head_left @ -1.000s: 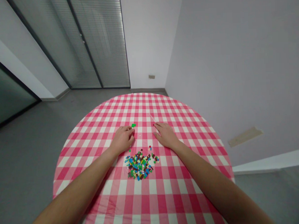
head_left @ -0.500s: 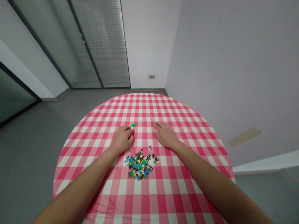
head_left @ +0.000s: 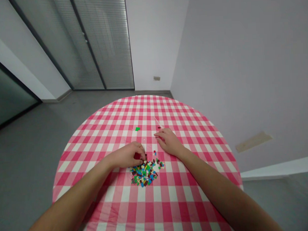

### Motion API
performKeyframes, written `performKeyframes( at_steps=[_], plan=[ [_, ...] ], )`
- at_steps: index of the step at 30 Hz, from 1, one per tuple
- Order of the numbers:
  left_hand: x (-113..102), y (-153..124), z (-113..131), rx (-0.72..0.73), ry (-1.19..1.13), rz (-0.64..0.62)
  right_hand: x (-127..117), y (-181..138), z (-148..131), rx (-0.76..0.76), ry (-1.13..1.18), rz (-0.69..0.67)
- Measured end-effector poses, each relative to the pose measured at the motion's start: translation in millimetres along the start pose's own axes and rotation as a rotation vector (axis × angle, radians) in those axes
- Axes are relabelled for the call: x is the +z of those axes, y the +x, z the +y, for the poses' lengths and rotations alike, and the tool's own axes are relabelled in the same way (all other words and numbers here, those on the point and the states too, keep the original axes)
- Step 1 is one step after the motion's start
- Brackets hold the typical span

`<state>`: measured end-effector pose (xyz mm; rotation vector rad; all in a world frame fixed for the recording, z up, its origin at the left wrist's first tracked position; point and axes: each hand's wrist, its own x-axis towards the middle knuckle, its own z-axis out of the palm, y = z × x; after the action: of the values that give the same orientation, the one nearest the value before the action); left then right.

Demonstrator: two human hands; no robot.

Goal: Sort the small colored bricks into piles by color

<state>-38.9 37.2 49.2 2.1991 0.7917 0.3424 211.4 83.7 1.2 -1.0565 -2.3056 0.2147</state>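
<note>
A heap of small toy building bricks [head_left: 146, 174] in green, blue, brown, yellow and white lies in front of me on the table. My left hand [head_left: 131, 155] is at the heap's far left edge, fingers curled down and the tips close to the thumb. Whatever lies between those fingertips is too small to make out. Farther out on the right, my right hand [head_left: 168, 141] hovers low or rests on the cloth, fingers stretched forward with the thumb apart. Just beyond it is a small dark brown brick [head_left: 159, 127]. A flat green piece [head_left: 137, 129] lies beyond both hands, left of centre.
A round table with a red-and-white checked cloth [head_left: 109, 211] carries everything. A few loose bricks [head_left: 154, 152] lie apart from the heap, toward my right hand. A bare wall [head_left: 243, 75] stands close on the right, and blind-covered glass panels [head_left: 106, 46] are at the back.
My left hand has come back toward me from beside the green piece to the heap. My right hand has drawn back slightly, and the dark brown brick now shows beyond its fingers.
</note>
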Motion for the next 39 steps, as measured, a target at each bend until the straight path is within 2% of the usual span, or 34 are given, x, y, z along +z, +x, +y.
performKeyframes(
  at_steps=[8,14,26,31,35,39],
  plan=[
    [5,2,-3,-0.019,0.116,0.006,-3,1,1,0.021,0.003,-0.011],
    [6,1,-6,-0.050,0.101,0.035,-3,-1,0,0.033,0.010,0.001],
    [8,0,-10,-0.116,-0.148,-0.017,-1,-2,1,0.038,0.031,0.019],
    [10,-2,-14,-0.178,-0.232,0.027,-2,-2,0,0.042,0.028,0.015],
    [8,-2,-20,-0.236,-0.386,0.053,-5,-1,-3,0.016,0.045,0.016],
    [5,1,-27,-0.247,-0.533,0.158,-7,-2,-10,-0.050,0.093,-0.015]
  ],
)
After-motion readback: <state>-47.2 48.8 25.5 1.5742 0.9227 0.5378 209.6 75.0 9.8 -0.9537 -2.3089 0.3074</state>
